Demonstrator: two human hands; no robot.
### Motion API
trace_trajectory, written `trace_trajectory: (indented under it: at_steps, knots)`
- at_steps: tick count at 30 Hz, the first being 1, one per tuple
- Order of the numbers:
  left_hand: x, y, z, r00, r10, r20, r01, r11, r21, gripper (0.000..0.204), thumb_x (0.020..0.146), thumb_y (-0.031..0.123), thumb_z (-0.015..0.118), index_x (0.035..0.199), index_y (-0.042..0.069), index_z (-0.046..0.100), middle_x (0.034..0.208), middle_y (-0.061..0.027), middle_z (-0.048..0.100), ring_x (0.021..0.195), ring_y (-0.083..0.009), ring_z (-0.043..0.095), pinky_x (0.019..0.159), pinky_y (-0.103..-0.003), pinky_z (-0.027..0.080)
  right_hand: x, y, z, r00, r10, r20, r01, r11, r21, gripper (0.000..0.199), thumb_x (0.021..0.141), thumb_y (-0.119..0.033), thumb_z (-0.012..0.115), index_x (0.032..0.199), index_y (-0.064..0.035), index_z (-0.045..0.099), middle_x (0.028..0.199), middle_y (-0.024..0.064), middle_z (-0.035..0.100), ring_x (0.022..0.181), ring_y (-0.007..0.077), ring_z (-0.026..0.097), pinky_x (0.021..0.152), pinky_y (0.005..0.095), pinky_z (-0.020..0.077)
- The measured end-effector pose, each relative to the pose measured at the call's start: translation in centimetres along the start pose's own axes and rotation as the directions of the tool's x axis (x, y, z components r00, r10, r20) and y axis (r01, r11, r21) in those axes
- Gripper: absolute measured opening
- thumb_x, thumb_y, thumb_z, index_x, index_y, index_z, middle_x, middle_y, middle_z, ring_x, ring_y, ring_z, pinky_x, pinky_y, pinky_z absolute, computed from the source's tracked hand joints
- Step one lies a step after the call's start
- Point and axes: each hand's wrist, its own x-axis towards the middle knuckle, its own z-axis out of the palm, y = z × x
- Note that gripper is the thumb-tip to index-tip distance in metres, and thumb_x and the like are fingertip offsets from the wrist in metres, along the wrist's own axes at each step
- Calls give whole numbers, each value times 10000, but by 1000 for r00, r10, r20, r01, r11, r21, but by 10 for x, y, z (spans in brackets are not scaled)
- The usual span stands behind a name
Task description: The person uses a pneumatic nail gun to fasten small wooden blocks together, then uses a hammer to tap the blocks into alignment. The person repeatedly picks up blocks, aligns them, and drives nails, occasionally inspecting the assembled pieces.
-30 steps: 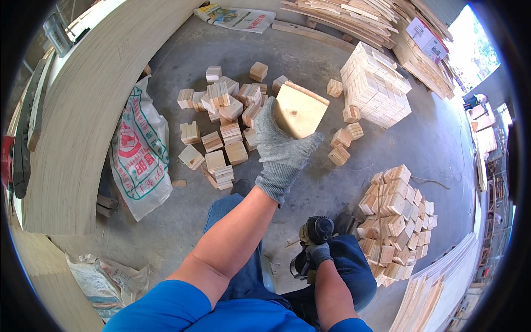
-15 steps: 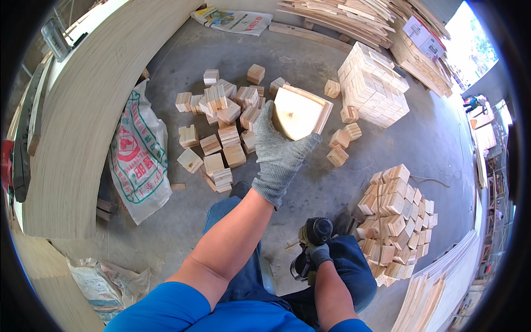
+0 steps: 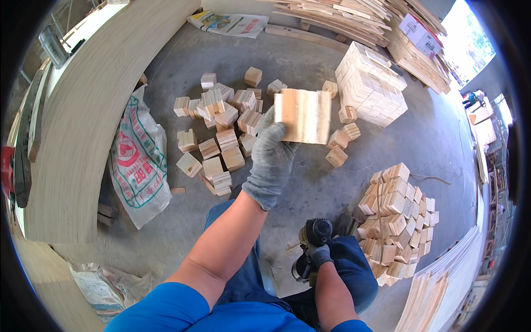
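Seen from above, a person in blue. The right hand (image 3: 319, 255), gloved, is curled round a black power tool (image 3: 318, 232) beside the right knee; its fingertips are hidden. Farther out, the gloved left hand (image 3: 268, 157) grips a wooden block (image 3: 303, 116) by its lower left, thumb on the striped face, other fingers mostly hidden behind. The block is held up above the concrete floor (image 3: 298, 191). To the right is a heap (image 3: 395, 221) of blocks. Beyond the left hand, loose blocks (image 3: 226, 140) lie scattered, with a printed sack (image 3: 141, 160) to their left. Farther right stands a neat stack (image 3: 369, 88); behind it, piled boards (image 3: 337, 17).
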Motion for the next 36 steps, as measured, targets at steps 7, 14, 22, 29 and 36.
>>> trace_trajectory:
  at_steps: [7, 14, 22, 29, 36]
  knots:
    - [5, 13, 8, 970, -226, -91, 180, 918, -354, 669, 1024, 614, 448, 1514, 160, 488, 1507, -129, 532, 1347, -327, 576, 1056, -525, 551, 51, 34, 8, 989, -132, 63, 139, 984, -116, 52, 881, -118, 718, 840, -86, 720, 664, 85, 688, 519, 248, 667, 494, 376, 526]
    - [8, 10, 2, 965, -261, 32, 237, 810, -536, 593, 1054, 582, 438, 1478, 176, 532, 1452, -104, 608, 1283, -320, 634, 1014, -556, 566, 73, 47, 9, 883, -465, 63, 448, 797, -406, 74, 857, -82, 714, 930, -73, 727, 745, 114, 718, 580, 281, 696, 538, 399, 556]
    - [10, 16, -8, 964, -261, 46, 247, 820, -516, 602, 1062, 576, 426, 1482, 158, 531, 1441, -93, 628, 1239, -317, 665, 989, -560, 586, 75, 55, 15, 923, -380, 55, 373, 854, -363, 212, 878, -134, 676, 1075, -129, 755, 965, 85, 774, 870, 306, 751, 771, 439, 599]
    - [13, 18, -26, 955, -287, 74, 292, 872, -393, 585, 1071, 543, 405, 1507, 168, 508, 1493, -77, 598, 1350, -295, 591, 1059, -552, 540, 88, 49, 26, 803, -591, 78, 522, 635, -570, 263, 912, -223, 649, 1157, -161, 723, 1148, 72, 728, 1147, 257, 695, 960, 422, 559]
    - [16, 8, -89, 905, -424, -20, 423, 905, -51, 573, 1046, 516, 437, 1466, 137, 531, 1430, -102, 609, 1285, -301, 612, 963, -494, 583, 112, 72, 36, 792, -611, 13, 559, 716, -417, 308, 957, -278, 647, 1244, -177, 697, 1173, 142, 702, 1048, 251, 682, 877, 402, 555]
